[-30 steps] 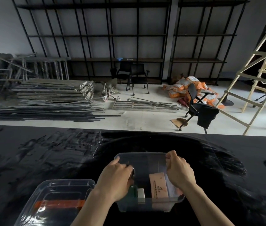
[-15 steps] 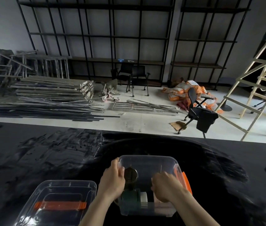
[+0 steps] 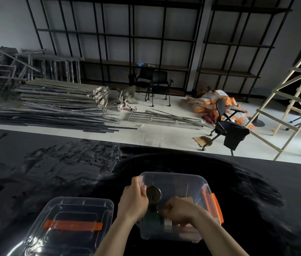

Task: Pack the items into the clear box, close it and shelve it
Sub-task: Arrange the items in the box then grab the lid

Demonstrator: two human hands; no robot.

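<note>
The clear box [image 3: 179, 209] is sitting on the black surface [image 3: 53, 172], right in front of the person. The left hand [image 3: 134, 201] is curling over its left rim; the right hand [image 3: 180, 209], fisted, is reaching down inside among the items; whether it is holding anything I cannot tell. The lid [image 3: 72, 224] is lying just left, nearer the left hand. The items are partly hidden.
</note>
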